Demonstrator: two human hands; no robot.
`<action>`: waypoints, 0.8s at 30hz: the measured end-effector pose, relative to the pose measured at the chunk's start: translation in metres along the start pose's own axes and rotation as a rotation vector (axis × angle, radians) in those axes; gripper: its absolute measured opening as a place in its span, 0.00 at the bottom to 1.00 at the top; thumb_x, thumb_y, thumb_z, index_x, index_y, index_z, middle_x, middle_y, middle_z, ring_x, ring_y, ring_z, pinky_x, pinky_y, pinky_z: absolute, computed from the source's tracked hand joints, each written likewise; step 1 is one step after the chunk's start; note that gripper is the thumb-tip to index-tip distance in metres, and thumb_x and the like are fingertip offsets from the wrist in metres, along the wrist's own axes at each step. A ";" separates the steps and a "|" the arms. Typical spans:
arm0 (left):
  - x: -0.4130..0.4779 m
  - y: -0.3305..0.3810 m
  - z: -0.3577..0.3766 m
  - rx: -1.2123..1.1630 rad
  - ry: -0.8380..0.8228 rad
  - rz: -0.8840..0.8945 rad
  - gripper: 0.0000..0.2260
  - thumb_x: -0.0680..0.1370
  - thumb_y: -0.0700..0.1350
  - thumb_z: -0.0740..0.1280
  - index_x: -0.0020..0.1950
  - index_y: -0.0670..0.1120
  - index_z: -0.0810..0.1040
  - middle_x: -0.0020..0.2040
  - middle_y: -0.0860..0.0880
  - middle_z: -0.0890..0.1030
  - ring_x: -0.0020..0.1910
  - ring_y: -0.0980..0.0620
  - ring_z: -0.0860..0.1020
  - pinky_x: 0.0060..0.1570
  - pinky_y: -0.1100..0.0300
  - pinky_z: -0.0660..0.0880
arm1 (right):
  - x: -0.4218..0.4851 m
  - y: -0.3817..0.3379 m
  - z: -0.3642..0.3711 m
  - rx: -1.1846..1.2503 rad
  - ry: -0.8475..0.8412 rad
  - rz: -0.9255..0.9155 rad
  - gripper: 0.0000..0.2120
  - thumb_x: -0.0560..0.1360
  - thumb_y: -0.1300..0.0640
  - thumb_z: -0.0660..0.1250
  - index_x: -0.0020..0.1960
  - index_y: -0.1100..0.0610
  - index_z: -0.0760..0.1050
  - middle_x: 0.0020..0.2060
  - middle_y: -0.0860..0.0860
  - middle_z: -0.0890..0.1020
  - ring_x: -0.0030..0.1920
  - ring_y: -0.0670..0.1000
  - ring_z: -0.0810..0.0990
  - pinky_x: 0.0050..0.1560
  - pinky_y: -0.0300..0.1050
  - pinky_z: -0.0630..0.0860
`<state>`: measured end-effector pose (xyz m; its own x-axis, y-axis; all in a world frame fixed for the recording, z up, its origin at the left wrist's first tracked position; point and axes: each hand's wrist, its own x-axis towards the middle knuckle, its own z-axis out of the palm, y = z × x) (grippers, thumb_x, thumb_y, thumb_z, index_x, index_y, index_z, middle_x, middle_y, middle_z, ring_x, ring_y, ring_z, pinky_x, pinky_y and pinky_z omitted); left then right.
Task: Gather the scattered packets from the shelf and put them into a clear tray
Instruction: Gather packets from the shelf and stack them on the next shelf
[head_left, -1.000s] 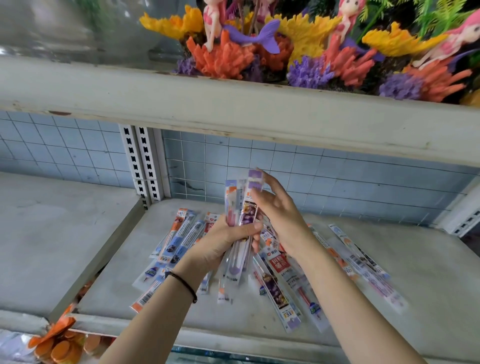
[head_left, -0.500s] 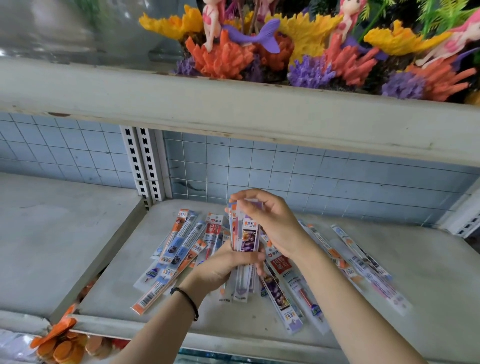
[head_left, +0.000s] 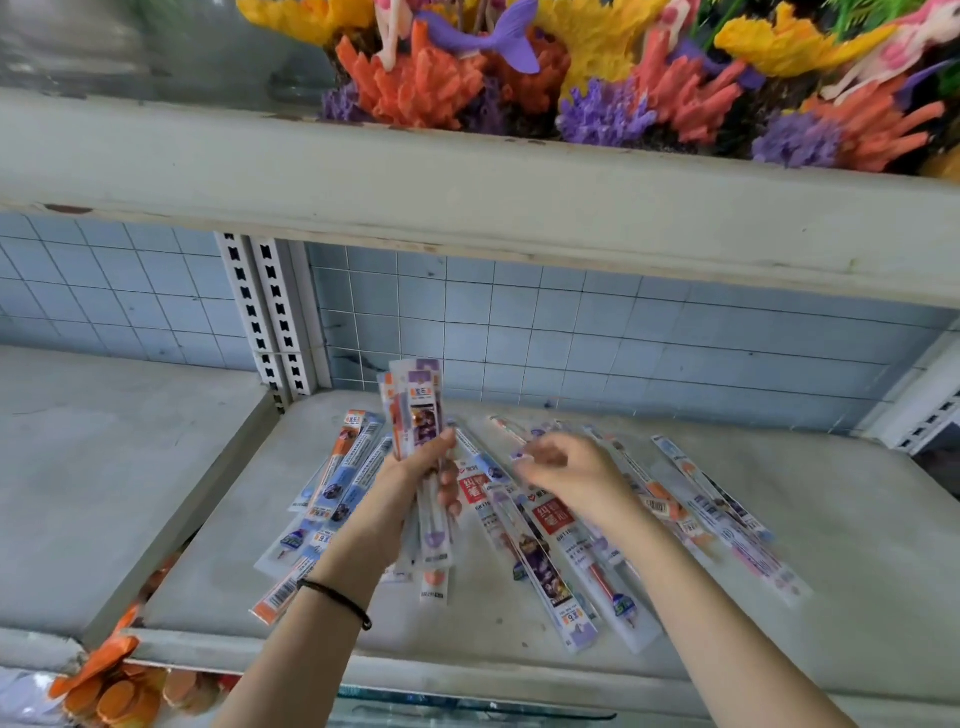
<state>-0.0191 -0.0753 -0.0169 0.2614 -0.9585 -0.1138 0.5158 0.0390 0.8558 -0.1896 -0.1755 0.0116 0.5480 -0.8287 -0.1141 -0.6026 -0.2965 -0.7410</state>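
Head view: the left hand (head_left: 415, 483) is gripping a bundle (head_left: 415, 410) of packets, holding it upright above the shelf (head_left: 857, 597). The right hand (head_left: 566, 467) is hovering just beside it, over the loose packets (head_left: 545, 551), fingers curled; blur is preventing any finding on whether it is pinching one. The loose packets are lying fanned across the shelf, left, under and right of the hands. A band (head_left: 337, 603) is circling the left wrist. Corals (head_left: 415, 83) are sitting on the board above
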 end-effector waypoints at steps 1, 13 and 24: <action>0.000 0.000 -0.001 -0.055 0.025 -0.024 0.10 0.74 0.47 0.68 0.44 0.43 0.71 0.26 0.49 0.69 0.21 0.53 0.67 0.23 0.61 0.70 | -0.002 0.006 0.007 -0.074 -0.045 0.024 0.17 0.69 0.44 0.72 0.51 0.54 0.78 0.46 0.49 0.82 0.47 0.49 0.81 0.45 0.40 0.77; -0.011 0.001 -0.002 -0.006 0.112 -0.133 0.11 0.76 0.50 0.67 0.46 0.42 0.72 0.27 0.46 0.70 0.22 0.50 0.68 0.26 0.59 0.71 | 0.007 0.008 0.031 -0.408 -0.086 0.131 0.16 0.63 0.50 0.73 0.47 0.56 0.76 0.43 0.52 0.81 0.44 0.54 0.81 0.43 0.46 0.75; -0.009 -0.004 0.014 0.043 0.183 -0.205 0.07 0.77 0.42 0.67 0.51 0.40 0.79 0.39 0.43 0.85 0.32 0.50 0.83 0.31 0.58 0.81 | 0.007 0.013 -0.001 0.448 0.021 0.115 0.06 0.68 0.61 0.76 0.44 0.60 0.83 0.37 0.53 0.85 0.36 0.52 0.82 0.36 0.40 0.76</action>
<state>-0.0352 -0.0708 -0.0120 0.3000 -0.8779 -0.3731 0.5388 -0.1668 0.8257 -0.1937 -0.1857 0.0019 0.4778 -0.8549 -0.2021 -0.3458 0.0284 -0.9379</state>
